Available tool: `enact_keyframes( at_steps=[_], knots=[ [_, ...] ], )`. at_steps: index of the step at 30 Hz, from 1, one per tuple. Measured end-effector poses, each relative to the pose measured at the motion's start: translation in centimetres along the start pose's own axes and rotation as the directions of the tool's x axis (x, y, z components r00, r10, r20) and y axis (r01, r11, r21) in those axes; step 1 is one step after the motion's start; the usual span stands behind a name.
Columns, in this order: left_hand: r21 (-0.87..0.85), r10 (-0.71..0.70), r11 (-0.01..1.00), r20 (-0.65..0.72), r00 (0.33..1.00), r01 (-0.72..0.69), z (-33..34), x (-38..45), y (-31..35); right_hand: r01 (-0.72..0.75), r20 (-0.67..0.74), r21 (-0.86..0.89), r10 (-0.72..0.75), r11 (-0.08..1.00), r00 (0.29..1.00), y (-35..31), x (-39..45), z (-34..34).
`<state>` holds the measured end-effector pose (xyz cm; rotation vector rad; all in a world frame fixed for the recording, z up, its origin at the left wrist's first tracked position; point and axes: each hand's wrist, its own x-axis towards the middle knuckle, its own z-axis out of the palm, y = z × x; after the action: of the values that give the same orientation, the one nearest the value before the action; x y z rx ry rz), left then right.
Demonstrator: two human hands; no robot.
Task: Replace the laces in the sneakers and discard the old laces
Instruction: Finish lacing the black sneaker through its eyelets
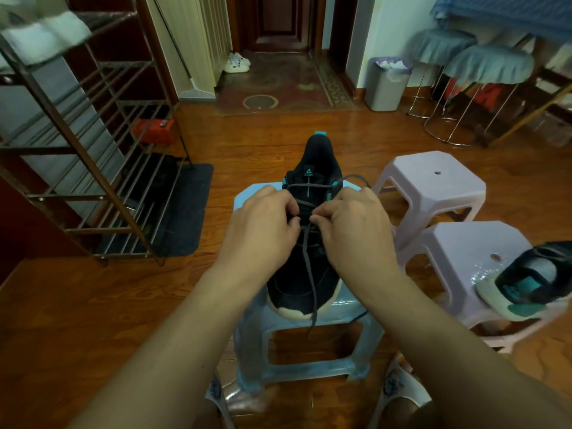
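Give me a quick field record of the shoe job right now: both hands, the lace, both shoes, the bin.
left hand: pinching the lace at mid-shoe
right hand: pinching the lace opposite
lace: grey, partly threaded, one end trailing over the toe
black shoe: on the blue stool, toe toward the person
second shoe: on the near pink stool
bin: by the far wall

Dim, warm indoor light. The glossy orange-brown wooden floor (93,305) shows soft glare patches right of the pale pink plastic stool (433,181). Edges bow with wide-angle distortion; the corners are blurred, centre reasonably sharp.
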<state>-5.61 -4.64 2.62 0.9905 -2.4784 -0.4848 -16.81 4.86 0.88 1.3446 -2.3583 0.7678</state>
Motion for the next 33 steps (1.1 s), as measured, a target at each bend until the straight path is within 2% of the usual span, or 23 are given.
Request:
enact_keyframes(
  at_steps=[5,10,15,18,22,26,28,30,31,32,33],
  knots=[
    [0.021,0.004,1.0,-0.006,1.0,-0.004,0.3,0.0,0.2,0.017,0.136,-0.039,-0.011,0.999,0.991,0.6,0.4,-0.6],
    [-0.024,-0.017,1.0,0.049,0.999,0.018,-0.1,0.6,-0.2,-0.016,0.131,-0.003,0.016,1.0,0.991,-0.3,0.8,-0.3],
    [-0.01,-0.014,1.0,0.065,0.998,0.015,-0.1,0.8,0.0,-0.136,0.132,0.067,0.126,0.988,0.983,-0.3,0.8,0.4],
    [0.081,0.05,0.995,0.027,0.998,-0.052,0.1,0.5,0.7,-0.188,0.146,0.108,0.172,0.976,0.974,-0.1,0.8,0.4],
    [0.114,0.146,0.983,-0.028,0.989,-0.142,0.7,0.1,1.0,-0.232,0.174,0.148,0.206,0.961,0.963,-0.1,0.8,0.3],
    [0.196,0.264,0.948,-0.048,0.963,-0.251,0.9,-0.7,1.1,-0.184,0.184,0.131,0.159,0.974,0.97,0.1,0.4,-0.1],
    [0.185,0.232,0.958,-0.044,0.972,-0.22,0.9,-0.9,0.9,-0.146,0.188,0.113,0.123,0.983,0.975,0.4,0.1,-0.3],
    [0.015,0.021,1.0,-0.086,0.996,-0.02,0.1,-0.5,-0.3,-0.168,0.231,0.148,0.131,0.975,0.964,0.9,0.2,-0.6],
    [-0.189,-0.157,0.972,-0.095,0.983,0.137,-0.6,-0.1,-1.3,-0.2,0.27,0.191,0.144,0.961,0.952,1.2,0.4,-0.6],
    [-0.491,-0.359,0.824,-0.065,0.931,0.283,-1.5,0.4,-2.7,-0.236,0.314,0.242,0.154,0.941,0.937,1.6,0.6,-0.8],
    [-0.796,-0.525,0.509,0.016,0.851,0.329,-2.6,0.9,-4.4,-0.272,0.357,0.292,0.159,0.917,0.921,2.1,0.8,-0.9]
  ],
)
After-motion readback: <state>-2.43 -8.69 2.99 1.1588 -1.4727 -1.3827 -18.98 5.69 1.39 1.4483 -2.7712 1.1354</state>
